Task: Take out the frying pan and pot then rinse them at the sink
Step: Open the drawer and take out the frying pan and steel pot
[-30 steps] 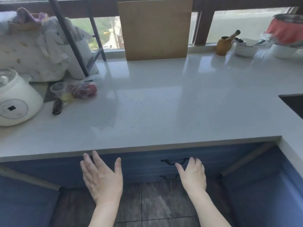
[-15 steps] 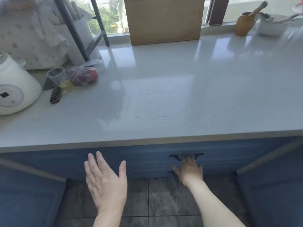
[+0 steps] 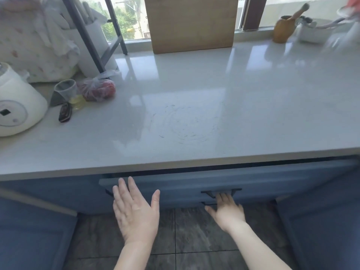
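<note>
We were opening the drawer (image 3: 194,184): right hand (image 3: 227,210) hooked its handle (image 3: 221,191), left hand (image 3: 136,209) flat, empty. Next: pull fully; pan unseen.

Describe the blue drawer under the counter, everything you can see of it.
The drawer has a flat, matte blue front with a dark bar handle right of its middle. It sits just under the pale countertop edge and is pulled slightly out: a dark gap shows along its top. The right hand hooks its fingers behind the handle. The left hand is open by the front's left end. Its inside is hidden.
</note>
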